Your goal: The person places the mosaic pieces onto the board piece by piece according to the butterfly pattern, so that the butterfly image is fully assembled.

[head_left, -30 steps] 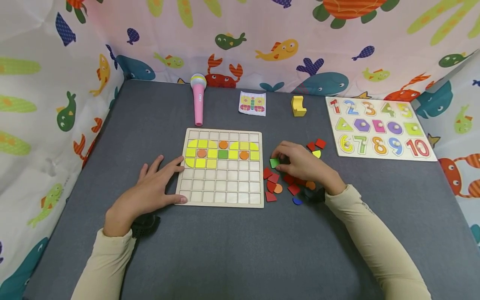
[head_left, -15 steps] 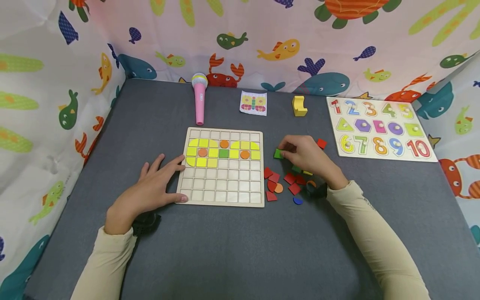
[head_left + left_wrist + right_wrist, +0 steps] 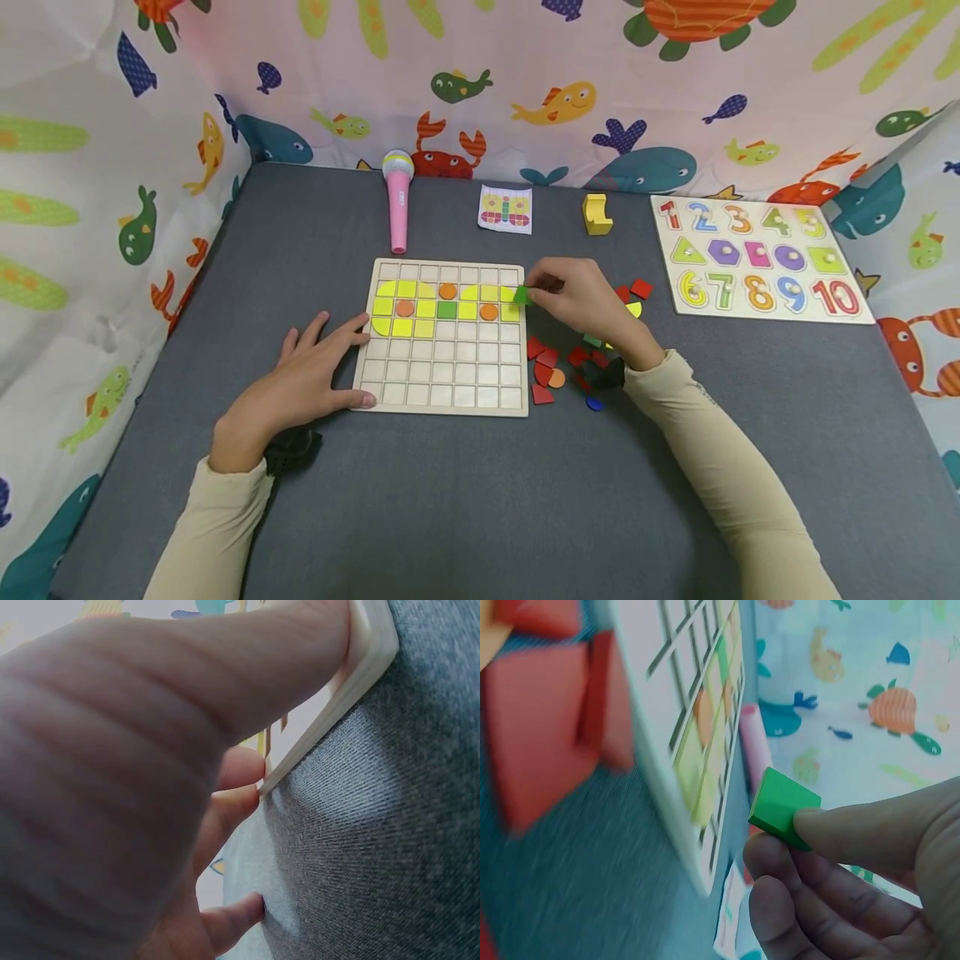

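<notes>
My right hand (image 3: 576, 302) pinches a green square tile (image 3: 780, 806) between thumb and fingertips, over the right edge of the white grid board (image 3: 480, 373). On the board, yellow tiles, orange round pieces (image 3: 447, 291) and one green square (image 3: 446, 310) fill part of the upper rows. My left hand (image 3: 307, 371) has its fingers spread, thumb on the lower left corner and fingertips at the left edge. In the left wrist view the thumb (image 3: 277, 656) lies on the board's corner. Red tiles (image 3: 547, 358) lie loose beside the board, partly under my right arm.
Behind the board are a pink toy microphone (image 3: 398, 204), a butterfly pattern card (image 3: 505, 208) and a yellow curved block (image 3: 597, 214). A number and shape puzzle board (image 3: 763, 258) lies at the right. A blue piece (image 3: 594, 404) is nearest the front. Printed cloth encloses the table.
My right hand has lifted the green square tile from beside the loose pieces and carried it left to the board's right edge. My left hand stays in place.
</notes>
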The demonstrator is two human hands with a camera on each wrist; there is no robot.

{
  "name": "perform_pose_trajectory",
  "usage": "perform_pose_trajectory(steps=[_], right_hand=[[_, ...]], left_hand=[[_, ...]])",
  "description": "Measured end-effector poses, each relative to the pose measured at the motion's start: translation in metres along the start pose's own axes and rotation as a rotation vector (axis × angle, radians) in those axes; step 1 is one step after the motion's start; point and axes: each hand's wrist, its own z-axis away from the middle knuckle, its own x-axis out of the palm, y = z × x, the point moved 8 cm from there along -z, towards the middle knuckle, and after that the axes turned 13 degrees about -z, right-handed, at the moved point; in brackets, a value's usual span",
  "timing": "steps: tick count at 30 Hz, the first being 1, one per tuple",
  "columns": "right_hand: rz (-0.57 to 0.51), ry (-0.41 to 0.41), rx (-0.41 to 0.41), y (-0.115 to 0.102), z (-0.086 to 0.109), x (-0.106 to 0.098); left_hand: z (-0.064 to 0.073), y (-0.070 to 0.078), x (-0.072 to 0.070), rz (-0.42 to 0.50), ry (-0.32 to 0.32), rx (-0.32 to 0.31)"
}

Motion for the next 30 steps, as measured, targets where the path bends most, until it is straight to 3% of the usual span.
perform_pose_trajectory(steps=[10, 18, 30], right_hand=[[-0.005, -0.110, -0.090, -0.030, -0.022, 0.041], [0.023, -0.184, -0.101, -0.045, -0.037, 0.080], [0.082, -0.230, -0.131, -0.051, -0.036, 0.111]], left_hand=[[0.003, 0.001, 0.000, -0.007, 0.014, 0.001], [0.002, 0.001, 0.000, -0.010, 0.012, 0.005], [0.002, 0.002, 0.000, -0.010, 0.011, 0.019]])
